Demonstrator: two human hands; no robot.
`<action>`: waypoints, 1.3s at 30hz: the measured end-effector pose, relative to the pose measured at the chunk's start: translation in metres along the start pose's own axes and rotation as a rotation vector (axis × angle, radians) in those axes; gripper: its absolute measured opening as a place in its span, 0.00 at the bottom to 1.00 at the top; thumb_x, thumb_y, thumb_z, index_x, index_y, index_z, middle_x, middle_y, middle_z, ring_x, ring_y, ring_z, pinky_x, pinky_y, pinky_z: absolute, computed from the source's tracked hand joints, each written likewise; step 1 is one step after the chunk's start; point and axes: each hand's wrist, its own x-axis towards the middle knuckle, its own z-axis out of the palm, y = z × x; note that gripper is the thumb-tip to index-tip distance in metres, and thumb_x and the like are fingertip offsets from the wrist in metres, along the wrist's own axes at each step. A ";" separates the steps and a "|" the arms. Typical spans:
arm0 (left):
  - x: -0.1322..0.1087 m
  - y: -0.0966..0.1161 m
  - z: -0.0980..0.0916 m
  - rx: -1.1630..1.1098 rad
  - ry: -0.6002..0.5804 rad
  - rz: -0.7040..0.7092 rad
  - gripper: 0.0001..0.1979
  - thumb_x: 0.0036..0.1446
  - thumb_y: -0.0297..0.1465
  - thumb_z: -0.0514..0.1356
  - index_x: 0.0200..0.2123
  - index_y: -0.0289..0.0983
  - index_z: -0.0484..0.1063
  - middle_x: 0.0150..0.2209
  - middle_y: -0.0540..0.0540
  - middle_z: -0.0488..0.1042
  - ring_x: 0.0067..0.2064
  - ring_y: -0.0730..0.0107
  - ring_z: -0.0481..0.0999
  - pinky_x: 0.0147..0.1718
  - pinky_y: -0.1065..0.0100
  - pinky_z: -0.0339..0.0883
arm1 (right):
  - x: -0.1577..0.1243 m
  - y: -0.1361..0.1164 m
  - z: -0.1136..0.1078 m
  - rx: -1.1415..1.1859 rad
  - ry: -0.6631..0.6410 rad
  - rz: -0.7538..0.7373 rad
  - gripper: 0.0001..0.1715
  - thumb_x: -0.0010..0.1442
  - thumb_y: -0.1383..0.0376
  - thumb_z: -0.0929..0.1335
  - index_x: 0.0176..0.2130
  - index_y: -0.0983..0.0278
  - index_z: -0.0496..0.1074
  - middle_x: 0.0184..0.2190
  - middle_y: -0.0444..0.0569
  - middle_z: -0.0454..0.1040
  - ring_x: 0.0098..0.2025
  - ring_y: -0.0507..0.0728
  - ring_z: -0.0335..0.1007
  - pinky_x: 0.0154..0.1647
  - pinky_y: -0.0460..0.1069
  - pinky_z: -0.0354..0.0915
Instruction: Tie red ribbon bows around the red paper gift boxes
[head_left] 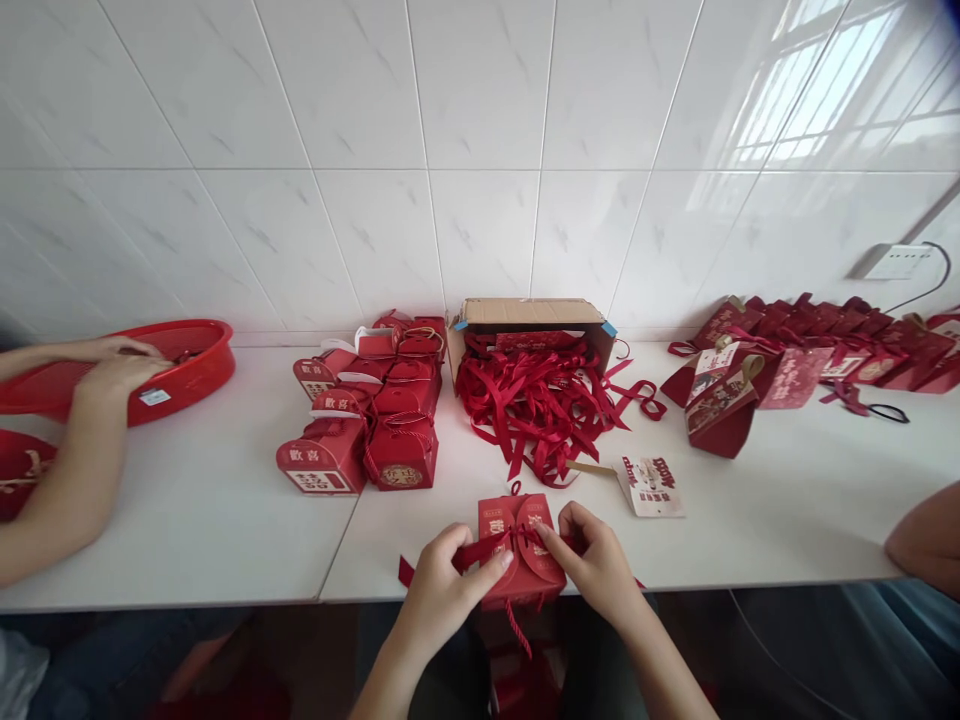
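A red gift box [499, 590] with curved top flaps and pale lettering sits at the table's front edge. A dark red ribbon [484, 548] crosses its top and comes together at the middle. My left hand [448, 582] pinches the ribbon on the left side, its thumb over the box. On the right, my right hand [592, 560] is closed on the ribbon near the knot, fingertips against the box top. Twisted red cord [517, 632] hangs off the box's front. Just beyond the box lies a heap of loose red ribbons [532, 400], spilling from a cardboard box [536, 310].
Red gift boxes [405, 440] stand in rows at left centre. A printed card [651, 487] lies right of the ribbons. Red triangular boxes [724, 410] and scissors [887, 412] are further right. Another person's hands [124, 365] are in a red basin [191, 370]; someone's arm [930, 540] rests at right.
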 end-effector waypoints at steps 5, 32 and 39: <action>-0.004 -0.008 0.004 0.066 0.164 0.008 0.28 0.51 0.49 0.61 0.21 0.40 0.44 0.23 0.55 0.45 0.25 0.74 0.52 0.24 0.71 0.51 | -0.002 0.003 -0.006 -0.031 0.065 -0.017 0.26 0.56 0.47 0.67 0.23 0.62 0.55 0.19 0.39 0.53 0.23 0.49 0.47 0.22 0.45 0.51; 0.013 0.017 -0.016 -0.497 -0.306 -0.051 0.20 0.57 0.42 0.59 0.45 0.34 0.77 0.22 0.54 0.60 0.20 0.82 0.51 0.19 0.75 0.46 | -0.012 -0.023 0.009 0.040 0.270 -0.350 0.08 0.58 0.66 0.69 0.28 0.62 0.78 0.37 0.52 0.73 0.31 0.53 0.70 0.25 0.45 0.65; 0.000 0.014 0.019 0.220 0.126 0.442 0.18 0.57 0.24 0.52 0.47 0.39 0.76 0.38 0.44 0.68 0.33 0.71 0.72 0.32 0.71 0.67 | -0.002 -0.032 0.011 0.190 -0.028 -0.118 0.09 0.55 0.61 0.71 0.26 0.61 0.79 0.42 0.52 0.71 0.43 0.57 0.71 0.42 0.49 0.68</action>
